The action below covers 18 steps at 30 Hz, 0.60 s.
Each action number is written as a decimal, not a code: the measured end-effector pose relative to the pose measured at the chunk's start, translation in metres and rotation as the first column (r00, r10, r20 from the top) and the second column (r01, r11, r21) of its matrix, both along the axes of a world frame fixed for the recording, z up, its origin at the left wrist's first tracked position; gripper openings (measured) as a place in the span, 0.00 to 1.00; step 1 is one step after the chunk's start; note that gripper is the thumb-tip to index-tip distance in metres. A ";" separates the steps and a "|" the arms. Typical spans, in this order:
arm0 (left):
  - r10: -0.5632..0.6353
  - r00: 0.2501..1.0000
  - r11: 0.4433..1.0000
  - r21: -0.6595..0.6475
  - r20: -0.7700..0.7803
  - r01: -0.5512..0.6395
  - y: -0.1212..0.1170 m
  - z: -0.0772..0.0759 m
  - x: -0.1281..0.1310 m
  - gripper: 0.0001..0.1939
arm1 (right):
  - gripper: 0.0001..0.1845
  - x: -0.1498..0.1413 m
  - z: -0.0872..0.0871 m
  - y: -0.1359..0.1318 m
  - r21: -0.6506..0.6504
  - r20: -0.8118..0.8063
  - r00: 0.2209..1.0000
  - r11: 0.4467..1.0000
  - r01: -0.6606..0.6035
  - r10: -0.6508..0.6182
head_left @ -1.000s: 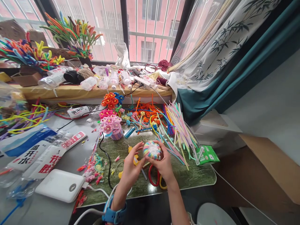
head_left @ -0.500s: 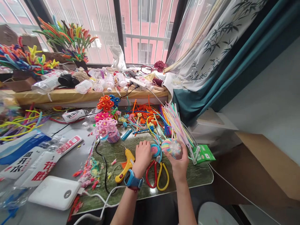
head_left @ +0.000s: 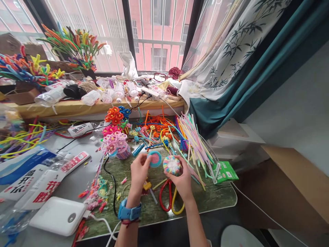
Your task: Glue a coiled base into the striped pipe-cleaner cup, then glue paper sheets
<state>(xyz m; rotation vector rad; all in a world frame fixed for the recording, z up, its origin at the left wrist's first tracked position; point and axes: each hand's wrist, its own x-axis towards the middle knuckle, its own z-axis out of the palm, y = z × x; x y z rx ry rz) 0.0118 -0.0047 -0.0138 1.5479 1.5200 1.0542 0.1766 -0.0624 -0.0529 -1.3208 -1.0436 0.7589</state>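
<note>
My left hand (head_left: 138, 171) pinches the edge of a round disc (head_left: 155, 159), pink in the middle with a blue rim. My right hand (head_left: 183, 175) is closed round a pastel-striped, cup-like piece (head_left: 171, 165) with a whitish centre turned toward me. The two pieces are a small gap apart above the green table mat. Under my left hand lies a yellow glue gun (head_left: 147, 186), mostly hidden by it. A pair of scissors with one red and one yellow handle (head_left: 177, 203) lies below my right hand, its blades out of sight.
Pastel pipe cleaners (head_left: 195, 140) spread beside a green packet (head_left: 225, 172) at the right. Pipe-cleaner flowers (head_left: 115, 142) stand left of centre. A white power bank (head_left: 58, 215), a black cable (head_left: 113, 178) and plastic bottles (head_left: 43, 183) occupy the left.
My left hand has picked up the blue-and-pink disc from the mat and raised it. My right hand has brought the striped piece leftward, its whitish centre now facing me.
</note>
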 end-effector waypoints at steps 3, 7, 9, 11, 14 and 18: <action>0.019 0.990 0.999 0.034 0.138 -0.024 -0.010 0.011 -0.005 0.25 | 0.34 -0.015 0.001 0.005 0.045 0.039 0.997 0.997 -0.060 0.059; -0.063 0.980 0.997 0.050 0.188 0.054 -0.021 0.020 0.003 0.22 | 0.34 -0.028 0.005 0.009 0.084 0.069 0.991 0.989 -0.120 0.114; -0.063 0.984 0.996 0.067 0.167 0.052 -0.023 0.022 0.007 0.18 | 0.34 -0.031 0.006 0.009 0.086 0.081 0.989 0.988 -0.129 0.122; -0.035 0.991 0.995 0.097 0.127 0.023 -0.024 0.022 0.009 0.14 | 0.35 -0.032 0.007 0.008 0.085 0.086 0.989 0.988 -0.129 0.122; 0.010 0.998 0.990 0.142 0.069 -0.020 -0.025 0.022 0.009 0.10 | 0.35 -0.032 0.008 0.007 0.082 0.083 0.988 0.988 -0.135 0.128; 0.046 0.999 0.979 0.197 0.013 -0.048 -0.027 0.023 0.008 0.08 | 0.36 -0.033 0.008 0.006 0.065 0.079 0.989 0.989 -0.131 0.126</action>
